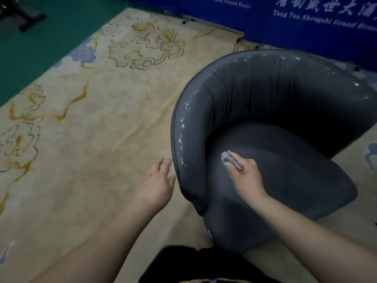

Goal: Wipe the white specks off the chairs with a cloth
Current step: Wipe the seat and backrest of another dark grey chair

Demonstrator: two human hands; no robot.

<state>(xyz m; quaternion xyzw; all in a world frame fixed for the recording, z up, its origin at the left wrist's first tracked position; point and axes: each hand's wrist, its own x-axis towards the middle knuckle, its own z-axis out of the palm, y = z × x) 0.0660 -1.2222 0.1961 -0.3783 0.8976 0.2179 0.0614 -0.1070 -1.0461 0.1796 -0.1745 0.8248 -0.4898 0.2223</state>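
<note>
R hand (245, 176) has fingers pinched round a small grey cloth (230, 160), pressing it on the seat of the dark grey chair (275, 111) nr the inner L armrest. L hand (158, 183) – fingers loosely spread, empty – sits just beside the armrest's outer edge, over the patterned carpet (102, 129). White specks (181, 127) dot the chair's rim.

Patterned carpet (98, 127), blue banner (306, 23), perhaps hotel signage.

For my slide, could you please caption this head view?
Right hand presses a grey cloth onto the grey chair seat; left hand open beside its white-specked rim.
</note>
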